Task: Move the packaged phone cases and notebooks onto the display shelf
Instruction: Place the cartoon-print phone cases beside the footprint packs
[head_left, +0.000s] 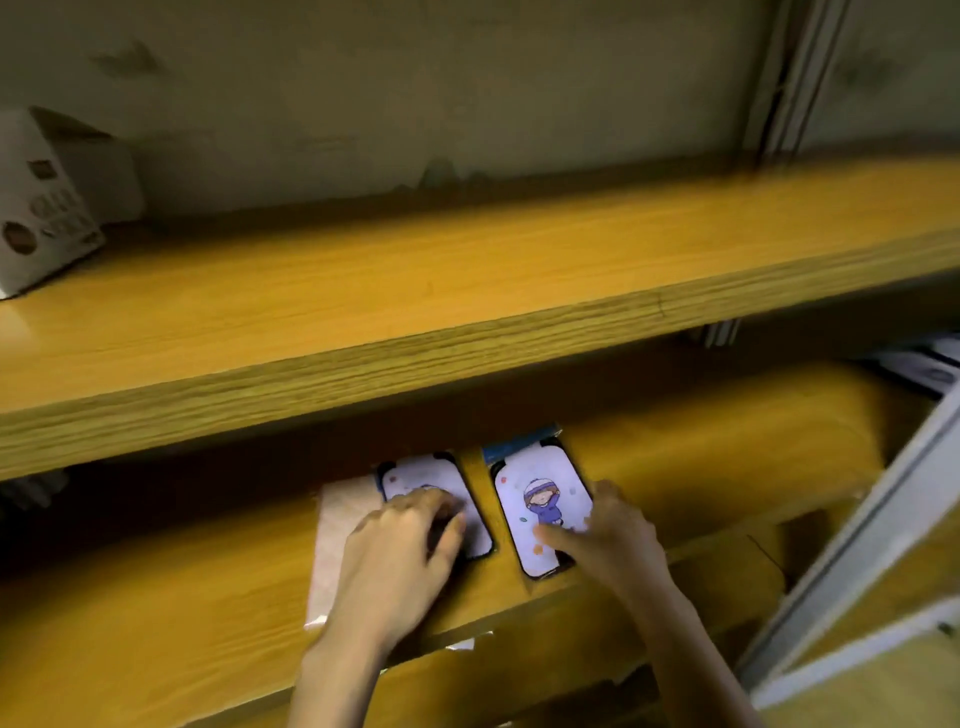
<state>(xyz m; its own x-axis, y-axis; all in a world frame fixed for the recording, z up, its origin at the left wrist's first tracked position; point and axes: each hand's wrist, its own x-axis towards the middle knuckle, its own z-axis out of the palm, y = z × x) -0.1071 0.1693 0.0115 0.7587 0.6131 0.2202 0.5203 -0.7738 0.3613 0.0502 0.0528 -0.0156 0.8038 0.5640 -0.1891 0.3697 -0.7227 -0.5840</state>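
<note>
2 packaged phone cases lie flat, side by side, on the lower shelf (156, 597), near its front edge and under the overhang of the upper shelf (467, 291). The left phone case (421, 475) rests on a pale flat item (337, 545), possibly a notebook, which sticks out to its left. The right phone case (540, 499), with a cartoon figure on its face, lies a narrow gap away. A blue strip (519, 447) shows at its far end, and I cannot tell if that is a header card or something underneath.

The left hand (400, 556) sits on the left phone case with bent fingers, tips on its face. Whether it grips an edge or only presses down I cannot tell. The right hand (623, 530) holds the right phone case, thumb laid across the lower face, fingers along the right edge.

The step looks like setting and squaring the 2 cases. To do it well, keep each one flat and slide it, not lift it. Bring the near ends level with each other and parallel to the shelf edge, with the gap even. The right phone case sits close to the lip, so a nudge backward would likely guard against tipping off. The glossy wrap on the left one may skate over the pale flat item, so a light press is probably safest

A white box (47, 208) stands on the upper shelf at the left
</note>
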